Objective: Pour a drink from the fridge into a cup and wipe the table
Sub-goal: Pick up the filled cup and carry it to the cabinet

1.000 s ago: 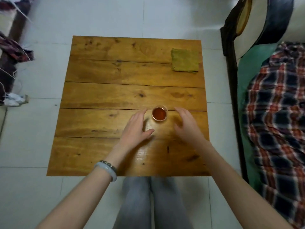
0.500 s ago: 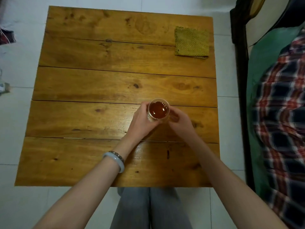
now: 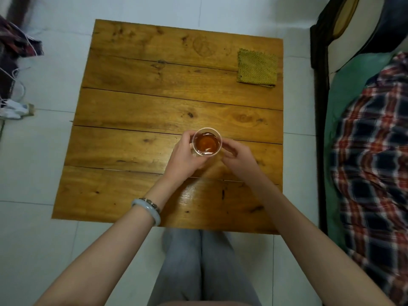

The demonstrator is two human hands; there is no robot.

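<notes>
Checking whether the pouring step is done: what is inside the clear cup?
The cup holds reddish-brown liquid, seen from above through its open rim. The left hand wraps its side, so the fill level and the base are hidden.

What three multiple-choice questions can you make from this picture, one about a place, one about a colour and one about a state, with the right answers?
1. Where on the table does the cloth lie?
A. far right corner
B. near left corner
C. middle

2. What colour is the cloth?
A. white
B. yellow-green
C. red

3. What is the state of the cup?
A. empty
B. tipped over
C. holding a brown drink

Answers: 1 A, it lies flat by the far right edge. 2 B, its weave shows yellow-green. 3 C, brown liquid shows inside the rim, and the left hand grips the cup.
</notes>
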